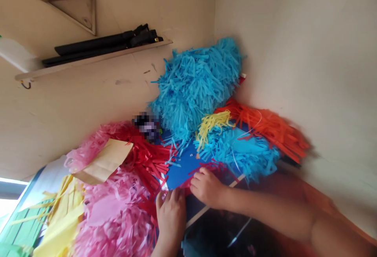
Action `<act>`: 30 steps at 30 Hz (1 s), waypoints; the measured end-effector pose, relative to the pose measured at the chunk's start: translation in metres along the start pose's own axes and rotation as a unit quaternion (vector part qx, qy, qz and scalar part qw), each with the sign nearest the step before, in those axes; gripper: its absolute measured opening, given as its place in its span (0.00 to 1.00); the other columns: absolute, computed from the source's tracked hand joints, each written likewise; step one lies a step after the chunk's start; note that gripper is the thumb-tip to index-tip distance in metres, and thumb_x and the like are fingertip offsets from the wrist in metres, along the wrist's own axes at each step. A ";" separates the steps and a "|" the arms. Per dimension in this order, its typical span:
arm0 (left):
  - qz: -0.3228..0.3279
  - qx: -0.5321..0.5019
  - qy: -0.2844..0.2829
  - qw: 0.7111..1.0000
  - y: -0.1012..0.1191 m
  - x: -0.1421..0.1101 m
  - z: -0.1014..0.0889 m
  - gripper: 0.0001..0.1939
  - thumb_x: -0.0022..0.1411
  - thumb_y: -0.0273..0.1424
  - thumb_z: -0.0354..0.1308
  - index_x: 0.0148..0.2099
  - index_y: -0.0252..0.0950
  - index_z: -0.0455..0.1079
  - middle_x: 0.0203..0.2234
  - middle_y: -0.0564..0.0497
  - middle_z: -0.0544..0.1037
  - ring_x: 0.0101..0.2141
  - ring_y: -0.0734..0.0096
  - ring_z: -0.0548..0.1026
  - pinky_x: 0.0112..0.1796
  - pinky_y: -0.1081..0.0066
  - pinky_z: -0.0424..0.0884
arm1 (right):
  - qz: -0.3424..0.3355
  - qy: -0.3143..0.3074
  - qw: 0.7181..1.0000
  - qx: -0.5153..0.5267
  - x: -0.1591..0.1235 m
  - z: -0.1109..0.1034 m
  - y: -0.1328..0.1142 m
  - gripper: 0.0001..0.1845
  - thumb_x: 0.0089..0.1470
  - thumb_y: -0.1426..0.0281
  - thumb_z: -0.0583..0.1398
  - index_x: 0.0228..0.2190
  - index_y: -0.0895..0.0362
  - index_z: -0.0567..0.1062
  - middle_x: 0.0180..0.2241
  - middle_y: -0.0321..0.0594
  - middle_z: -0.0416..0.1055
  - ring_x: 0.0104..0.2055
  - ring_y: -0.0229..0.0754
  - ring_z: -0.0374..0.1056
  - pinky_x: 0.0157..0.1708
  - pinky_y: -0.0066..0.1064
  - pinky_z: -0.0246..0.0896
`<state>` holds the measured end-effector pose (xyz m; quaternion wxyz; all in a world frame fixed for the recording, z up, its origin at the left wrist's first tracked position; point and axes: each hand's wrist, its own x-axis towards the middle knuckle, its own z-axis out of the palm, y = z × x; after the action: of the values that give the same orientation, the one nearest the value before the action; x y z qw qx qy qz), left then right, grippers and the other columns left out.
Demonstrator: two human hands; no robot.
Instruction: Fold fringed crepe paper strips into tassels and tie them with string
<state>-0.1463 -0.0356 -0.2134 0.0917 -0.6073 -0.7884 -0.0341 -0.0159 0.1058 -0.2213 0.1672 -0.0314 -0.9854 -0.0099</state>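
The dark pink fringed paper (186, 185) is on the blue desk (185, 162), close to the front edge, and both hands are at it. The left hand (171, 212) is at its near end, with the thumb a bit apart from the other fingers. I cannot tell if those fingers pinch the paper or just press on it, because the back of the hand hides that. The right hand (207, 188) is higher up and just beside it, and its fingers are curled down and look clamped on the paper. I think the two hands sit at two spots so the strip does not slip or curl up. The strip lies slanted. Its long way goes from the left hand, under the right hand, and up toward the far right, where its thin tails spread out and point at the small blue fringe bundle (250, 151). The bigger fluffy things are set around the hands, maybe to leave a bit of blue to work on. The red fringe (153, 163) and the light pink fringe (118, 217) are on the left, with a tan paper (104, 163) lying on them. The orange fringe (265, 129) lies by the wall on the right. The big blue fringe bundle (203, 80) leans in the corner, maybe so the walls hold it up.
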 end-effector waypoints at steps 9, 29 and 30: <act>-0.033 -0.099 0.053 0.993 -0.022 -0.014 0.011 0.14 0.69 0.28 0.51 0.42 0.46 0.79 0.38 0.52 0.85 0.39 0.63 0.79 0.48 0.57 0.60 | 0.143 -0.063 0.966 0.207 -0.011 0.002 0.056 0.05 0.59 0.69 0.65 0.33 0.49 0.82 0.35 0.31 0.78 0.40 0.38 0.70 0.41 0.35 0.50; -0.165 -0.133 -0.056 0.976 -0.022 0.007 0.004 0.16 0.67 0.36 0.54 0.29 0.40 0.77 0.32 0.49 0.82 0.39 0.57 0.76 0.42 0.58 0.63 | 0.234 -0.164 0.941 0.183 0.025 -0.003 0.055 0.16 0.52 0.67 0.66 0.16 0.57 0.73 0.23 0.34 0.75 0.28 0.38 0.67 0.35 0.33 0.47; -0.166 -0.130 -0.061 0.976 -0.022 0.007 0.003 0.16 0.67 0.36 0.54 0.29 0.40 0.77 0.32 0.49 0.81 0.39 0.57 0.76 0.42 0.58 0.63 | 0.236 -0.169 0.939 0.185 0.025 -0.004 0.055 0.16 0.52 0.67 0.65 0.16 0.57 0.72 0.23 0.33 0.75 0.28 0.38 0.67 0.35 0.33 0.47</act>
<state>-0.1693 -0.0337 -0.2142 -0.0434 -0.4755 -0.8712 -0.1142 -0.0351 0.1625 -0.2091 -0.0017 -0.2323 -0.9480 0.2178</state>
